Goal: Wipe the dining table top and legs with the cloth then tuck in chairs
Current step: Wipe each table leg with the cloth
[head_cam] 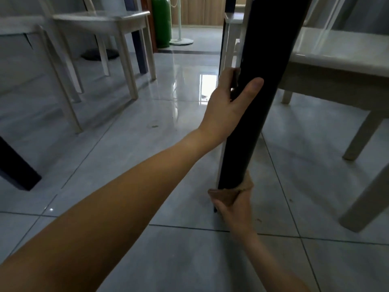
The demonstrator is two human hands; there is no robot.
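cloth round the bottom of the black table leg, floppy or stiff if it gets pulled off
Likely floppy: the cloth wraps and creases round the table leg in the right hand. Probably light, since it bunches small.

Table leg [259, 114]: dead centre in front of us, standing on the floor [105, 133].
Left hand [227, 102]: ours, gripping the leg partway up, from its left side.
Cloth [229, 193]: round the foot of the leg, well below that hand.
Right hand [235, 213]: just under the cloth, holding it to the leg.
Left chair [101, 20]: further back, off to our left.
Right chair [336, 60]: close by, right of the leg.
Fan stand [181, 41]: way back, left of the leg.
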